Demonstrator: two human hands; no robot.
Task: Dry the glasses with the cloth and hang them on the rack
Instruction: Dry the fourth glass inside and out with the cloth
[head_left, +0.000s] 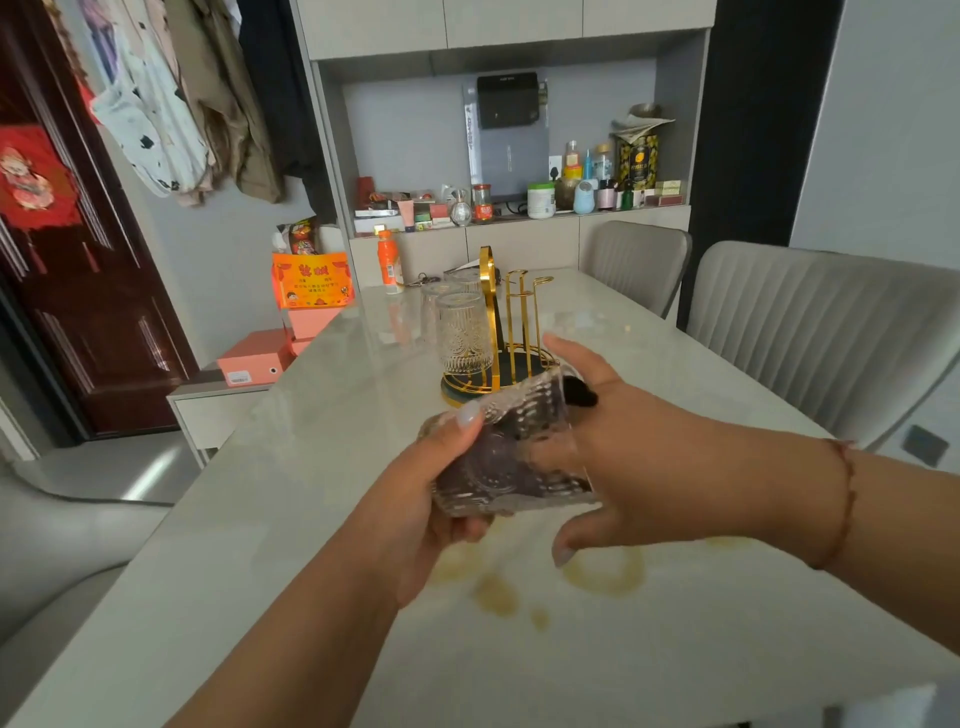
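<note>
We see a pale counter (322, 519) bearing a gold rack (511, 332), our landmark. Hung on the rack's left side, mouth down, are patterned glasses (462, 332). In front of the rack and above the counter, our left hand (415, 519) curls round the base of a glass (511, 452) lying on its side, long axis slanting up toward the rack, mouth rightward. Our right hand (639, 457), thumb spread below, goes into that mouth, a dark cloth (579, 396) showing at the rim. Left of the rack, an orange card's (314, 278) writing is too blurred to read
</note>
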